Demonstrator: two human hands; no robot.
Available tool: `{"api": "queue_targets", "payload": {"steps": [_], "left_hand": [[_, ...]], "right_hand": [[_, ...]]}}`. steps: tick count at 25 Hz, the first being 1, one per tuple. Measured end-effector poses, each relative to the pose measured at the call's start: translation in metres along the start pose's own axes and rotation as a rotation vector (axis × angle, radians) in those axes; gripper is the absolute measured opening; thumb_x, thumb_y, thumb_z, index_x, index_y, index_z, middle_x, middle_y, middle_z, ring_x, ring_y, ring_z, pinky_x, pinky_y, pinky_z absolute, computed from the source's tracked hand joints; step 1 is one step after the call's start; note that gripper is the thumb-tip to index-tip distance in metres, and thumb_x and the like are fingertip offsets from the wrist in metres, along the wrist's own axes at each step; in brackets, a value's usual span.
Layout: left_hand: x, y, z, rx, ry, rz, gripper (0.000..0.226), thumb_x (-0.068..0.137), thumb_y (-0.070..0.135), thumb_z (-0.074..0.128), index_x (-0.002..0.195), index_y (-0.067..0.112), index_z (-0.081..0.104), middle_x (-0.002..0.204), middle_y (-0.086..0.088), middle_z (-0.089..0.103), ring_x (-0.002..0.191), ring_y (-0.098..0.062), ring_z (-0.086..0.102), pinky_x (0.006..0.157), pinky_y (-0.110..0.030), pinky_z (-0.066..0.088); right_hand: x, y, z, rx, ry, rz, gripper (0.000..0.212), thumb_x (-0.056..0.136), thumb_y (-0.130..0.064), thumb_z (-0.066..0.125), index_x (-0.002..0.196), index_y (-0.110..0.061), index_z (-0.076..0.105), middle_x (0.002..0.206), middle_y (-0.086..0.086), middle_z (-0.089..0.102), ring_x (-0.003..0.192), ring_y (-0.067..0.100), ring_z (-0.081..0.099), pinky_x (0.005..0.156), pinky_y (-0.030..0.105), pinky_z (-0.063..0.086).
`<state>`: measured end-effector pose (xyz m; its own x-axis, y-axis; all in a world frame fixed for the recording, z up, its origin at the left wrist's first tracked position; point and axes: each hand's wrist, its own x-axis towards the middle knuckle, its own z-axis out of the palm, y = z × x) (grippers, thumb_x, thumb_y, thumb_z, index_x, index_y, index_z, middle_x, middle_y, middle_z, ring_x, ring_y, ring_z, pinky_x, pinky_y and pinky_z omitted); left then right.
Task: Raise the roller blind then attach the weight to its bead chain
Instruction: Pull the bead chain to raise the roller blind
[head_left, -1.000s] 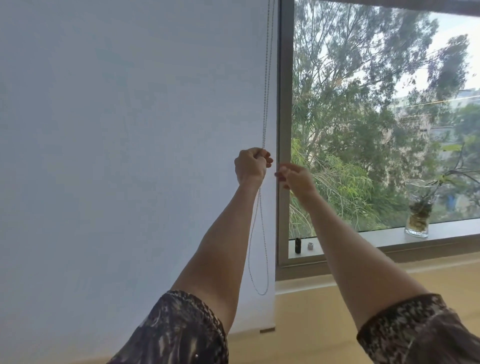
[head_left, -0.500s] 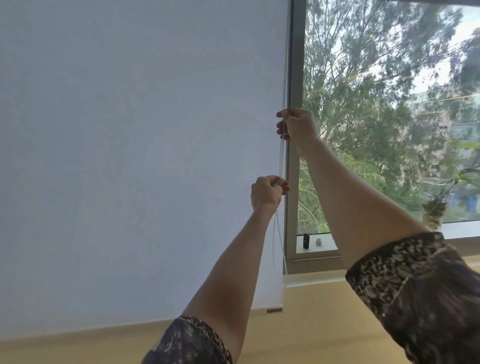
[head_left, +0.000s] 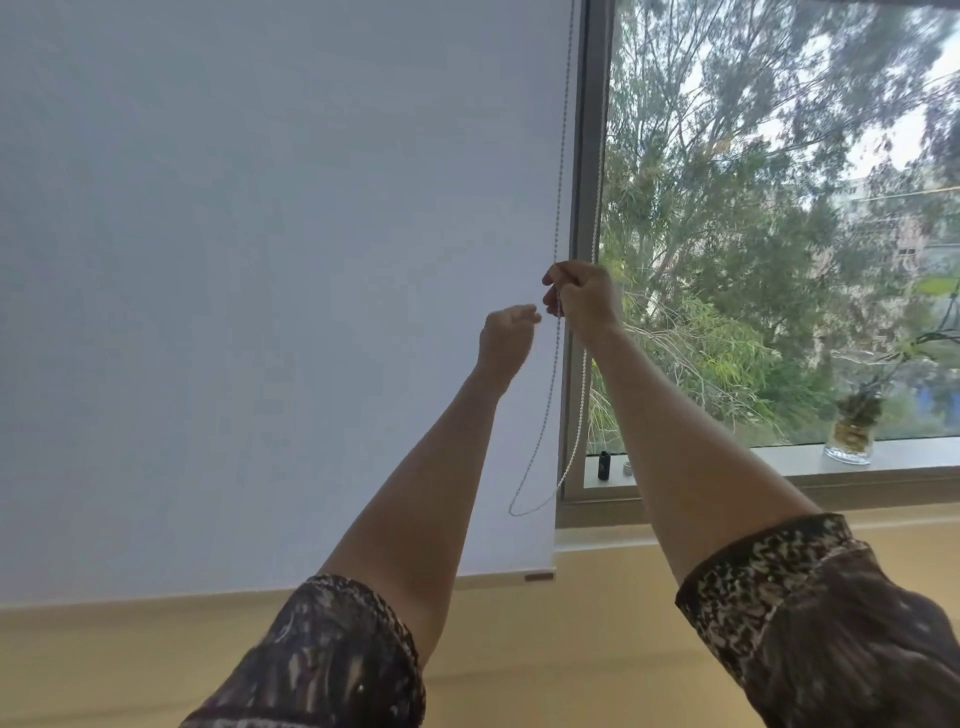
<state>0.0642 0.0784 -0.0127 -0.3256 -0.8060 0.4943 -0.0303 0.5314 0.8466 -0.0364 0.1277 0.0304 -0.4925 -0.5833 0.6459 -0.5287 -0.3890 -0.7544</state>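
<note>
The white roller blind (head_left: 270, 291) covers the left window, and its bottom bar (head_left: 509, 577) hangs just below sill level. The bead chain (head_left: 557, 208) runs down the blind's right edge and ends in a loose loop (head_left: 519, 512). My right hand (head_left: 584, 299) is closed on both strands of the chain at mid height. My left hand (head_left: 506, 332) sits slightly lower and to the left, fingers curled together, apart from the chain. A small black cylinder (head_left: 602, 464) and a small silver piece (head_left: 627, 467) stand on the sill.
The window frame (head_left: 584, 156) stands right of the chain, with trees behind the glass. A glass vase with a plant (head_left: 849, 441) sits on the sill (head_left: 753, 460) at the far right. Below is a beige wall (head_left: 571, 649).
My right hand has pulled down along the chain from higher up. My left hand has let go of the chain and risen beside it. The blind's bottom bar sits slightly higher.
</note>
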Motion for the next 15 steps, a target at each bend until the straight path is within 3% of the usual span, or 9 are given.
{"api": "queue_targets", "payload": {"steps": [4, 9, 12, 15], "left_hand": [[0.003, 0.042, 0.0, -0.244, 0.019, -0.03, 0.028, 0.098, 0.022, 0.055, 0.108, 0.0, 0.069, 0.107, -0.01, 0.071, 0.095, -0.017, 0.063, 0.069, -0.024, 0.046], [0.002, 0.059, 0.019, -0.328, 0.048, -0.024, 0.029, 0.099, 0.013, 0.053, 0.116, -0.007, 0.066, 0.113, -0.022, 0.071, 0.081, -0.02, 0.067, 0.044, -0.006, 0.043], [-0.001, 0.057, 0.022, -0.354, 0.088, -0.002, 0.025, 0.1, 0.011, 0.051, 0.112, -0.003, 0.068, 0.106, -0.019, 0.073, 0.073, -0.016, 0.069, 0.048, -0.006, 0.046], [-0.005, 0.047, 0.018, -0.221, 0.122, -0.014, 0.02, 0.096, 0.012, 0.057, 0.097, 0.008, 0.076, 0.095, -0.008, 0.078, 0.081, -0.019, 0.074, 0.07, -0.019, 0.057]], "right_hand": [[-0.032, 0.025, -0.004, -0.06, -0.055, 0.051, 0.026, 0.09, -0.001, 0.048, 0.078, -0.007, 0.07, 0.065, 0.012, 0.067, 0.056, 0.019, 0.061, 0.061, 0.035, 0.054], [-0.067, 0.045, -0.001, -0.08, -0.129, 0.13, 0.027, 0.087, 0.005, 0.044, 0.08, 0.003, 0.07, 0.067, 0.016, 0.067, 0.055, 0.018, 0.057, 0.057, 0.028, 0.047], [-0.074, 0.047, -0.001, -0.096, -0.147, 0.142, 0.024, 0.088, 0.001, 0.048, 0.08, 0.003, 0.071, 0.067, 0.014, 0.068, 0.052, 0.011, 0.058, 0.052, 0.018, 0.046], [-0.084, 0.053, -0.004, -0.139, -0.174, 0.168, 0.024, 0.089, -0.002, 0.05, 0.08, 0.0, 0.072, 0.069, 0.014, 0.07, 0.049, 0.006, 0.057, 0.05, 0.017, 0.046]]}}
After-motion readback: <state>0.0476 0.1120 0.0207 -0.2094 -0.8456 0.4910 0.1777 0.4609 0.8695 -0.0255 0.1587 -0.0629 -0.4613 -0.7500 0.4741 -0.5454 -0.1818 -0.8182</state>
